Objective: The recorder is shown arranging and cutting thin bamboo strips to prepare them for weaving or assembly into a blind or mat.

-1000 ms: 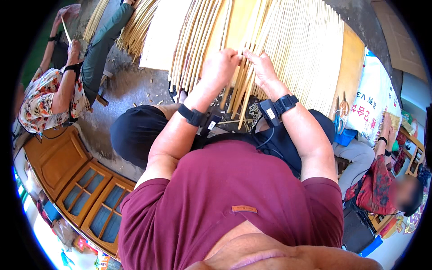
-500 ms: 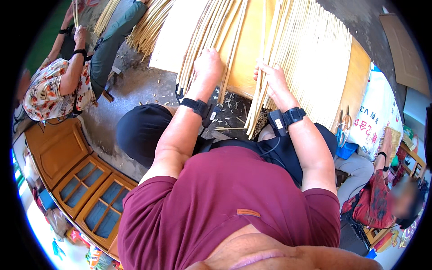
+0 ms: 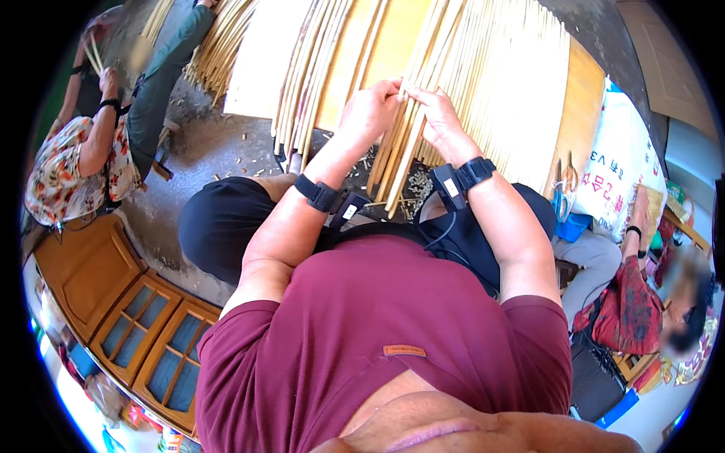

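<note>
My left hand (image 3: 370, 113) and my right hand (image 3: 439, 119) meet over the board, fingertips nearly touching. Between them pass a few long, thin peeled sticks (image 3: 404, 155), their near ends hanging past the board's edge towards my lap. The right thumb and fingers are closed on these sticks. Pinched fingers of the left hand also rest on the sticks from the other side. To the left lies a loose group of darker-edged sticks (image 3: 306, 90). A dense row of pale sticks (image 3: 513, 83) covers the board's right part.
The wooden board (image 3: 563, 136) slopes away from me. At its right are scissors (image 3: 565, 185) and a white printed sack (image 3: 619, 151). More bundled sticks (image 3: 220, 53) lie far left. One co-worker (image 3: 83, 166) sits left, another (image 3: 627, 302) right. Cabinet doors (image 3: 143, 317) stand lower left.
My left hand has left the left-hand group of sticks and moved right to meet my right hand. The right hand has shifted slightly left, still with sticks. The whole view has shifted a little.
</note>
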A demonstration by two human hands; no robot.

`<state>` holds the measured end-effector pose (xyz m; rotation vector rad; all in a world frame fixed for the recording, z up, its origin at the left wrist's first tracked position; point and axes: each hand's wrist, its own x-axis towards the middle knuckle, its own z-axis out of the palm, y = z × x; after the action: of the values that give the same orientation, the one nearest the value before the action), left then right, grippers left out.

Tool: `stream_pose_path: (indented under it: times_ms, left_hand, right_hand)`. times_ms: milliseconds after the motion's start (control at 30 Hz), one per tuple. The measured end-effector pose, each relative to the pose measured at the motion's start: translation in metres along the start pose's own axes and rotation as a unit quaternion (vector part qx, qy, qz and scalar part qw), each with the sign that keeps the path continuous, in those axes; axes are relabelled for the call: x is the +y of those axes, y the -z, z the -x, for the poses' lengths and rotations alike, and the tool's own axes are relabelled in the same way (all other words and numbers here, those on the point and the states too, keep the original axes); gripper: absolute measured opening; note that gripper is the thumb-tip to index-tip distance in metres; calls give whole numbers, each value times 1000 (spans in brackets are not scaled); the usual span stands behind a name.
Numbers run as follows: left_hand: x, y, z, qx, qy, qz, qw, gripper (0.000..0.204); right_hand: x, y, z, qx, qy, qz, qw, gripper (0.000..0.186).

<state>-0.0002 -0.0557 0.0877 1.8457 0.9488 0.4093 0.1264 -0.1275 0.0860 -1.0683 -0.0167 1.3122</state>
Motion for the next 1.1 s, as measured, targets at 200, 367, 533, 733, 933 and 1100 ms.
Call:
stream_pose_path:
  times_ms: [200, 367, 533, 733, 933, 1100]
  left_hand:
    - [14, 2, 6, -228, 254, 324, 882, 51]
    - [6, -3, 16, -356, 247, 502, 748, 37]
    - [15, -4, 21, -381, 225, 553, 706, 40]
    - [15, -17, 30, -363, 224, 595, 681, 41]
    - [16, -21, 33, -329, 241, 572, 712, 36]
    - [19, -23, 33, -352, 245, 590, 685, 36]
  right_hand:
    - [-14, -6, 9, -7, 47, -10, 999, 20]
    - [-24, -3, 4, -156, 58, -39, 985, 48]
    - [-37, 0, 10, -225, 60, -35, 972, 63]
    - [-47, 4, 10, -221, 67, -40, 972, 58]
    - [-44, 11, 9, -205, 48, -57, 976, 53]
    - [-43, 12, 16, -215, 20, -20, 976, 51]
